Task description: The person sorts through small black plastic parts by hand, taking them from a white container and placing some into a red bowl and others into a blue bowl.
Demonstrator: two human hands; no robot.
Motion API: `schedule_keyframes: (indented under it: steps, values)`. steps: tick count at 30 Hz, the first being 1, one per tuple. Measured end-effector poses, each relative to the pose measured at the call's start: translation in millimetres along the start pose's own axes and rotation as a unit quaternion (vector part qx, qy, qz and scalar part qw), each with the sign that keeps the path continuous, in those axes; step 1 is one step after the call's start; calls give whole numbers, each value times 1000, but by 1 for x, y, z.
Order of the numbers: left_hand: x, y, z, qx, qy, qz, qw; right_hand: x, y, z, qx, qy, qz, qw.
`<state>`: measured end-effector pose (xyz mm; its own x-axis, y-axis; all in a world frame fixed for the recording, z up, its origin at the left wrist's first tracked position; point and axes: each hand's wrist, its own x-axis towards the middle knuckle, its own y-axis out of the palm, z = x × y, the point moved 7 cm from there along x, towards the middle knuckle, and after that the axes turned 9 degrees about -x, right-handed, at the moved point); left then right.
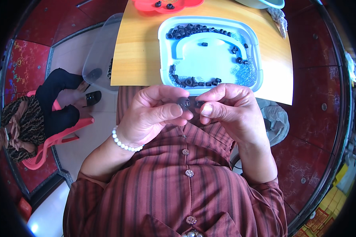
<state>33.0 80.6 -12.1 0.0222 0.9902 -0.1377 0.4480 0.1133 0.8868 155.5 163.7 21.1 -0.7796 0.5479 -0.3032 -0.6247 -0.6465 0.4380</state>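
Observation:
In front of my chest, my left hand (150, 112) pinches a small round black plastic part (184, 102) with a hole in its face. My right hand (230, 104) holds a smaller black piece (199, 104) between thumb and forefinger, mostly hidden by the fingertips. The two pieces are close together, with a narrow gap between them. Just beyond my hands, a light blue tray (162, 59) stands on the table. Several black plastic parts (192, 28) lie along its far and near sides. Fine silvery pieces, perhaps small springs (245, 75), are heaped at its right.
The wooden table (136, 51) carries a red scalloped plate (184, 4) with two black parts, and a pale bowl (261, 3). A clear plastic bin (101, 51) is left of the table. A person (23, 122) sits on a red chair (63, 136). A plastic bag (277, 122) is at right.

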Motion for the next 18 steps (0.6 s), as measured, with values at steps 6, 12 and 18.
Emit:
schedule_keyframes:
  steps: [6, 12, 18]
  values:
    - [-1, 0, -1, 23, -1, -5, 1000, -1, 4, 6, -57, -6, 8, 998]
    - [-2, 3, -6, 83, 4, -37, 996, -4, 6, 11, -139, -4, -4, 990]
    - [-1, 11, -14, 194, 48, -15, 980, -6, 6, 15, -173, -45, -25, 984]
